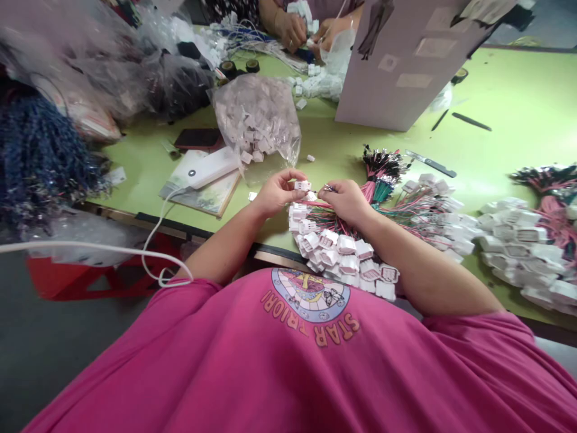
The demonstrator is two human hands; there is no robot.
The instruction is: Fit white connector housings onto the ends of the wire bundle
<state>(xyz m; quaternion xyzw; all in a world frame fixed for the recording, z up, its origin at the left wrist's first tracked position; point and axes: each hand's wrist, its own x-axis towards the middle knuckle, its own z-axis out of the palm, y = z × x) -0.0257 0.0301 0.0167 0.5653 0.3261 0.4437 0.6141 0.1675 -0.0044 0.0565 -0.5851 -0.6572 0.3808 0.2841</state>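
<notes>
Between the fingers of my left hand [280, 192] is a small white connector housing [302, 186]. My right hand [346, 203] is closed on thin wires with metal terminal ends [330, 188], just right of the housing; whether their tips touch it I cannot tell. Beneath my hands lies a bundle of red and green wires [322, 215], with many white connectors [347, 245] on their ends hanging at the table edge. To the right, another wire bundle [382, 168] has bare black, pink and green ends, with white connectors [451, 222] beside it.
A clear bag of white housings [259, 117] stands ahead. A white power bank [211, 168] lies on a notebook [220, 201], its cable trailing left. A utility knife [430, 163] and an upright board [396, 66] are to the right. Across the table, another person's hands [293, 31] handle white connectors.
</notes>
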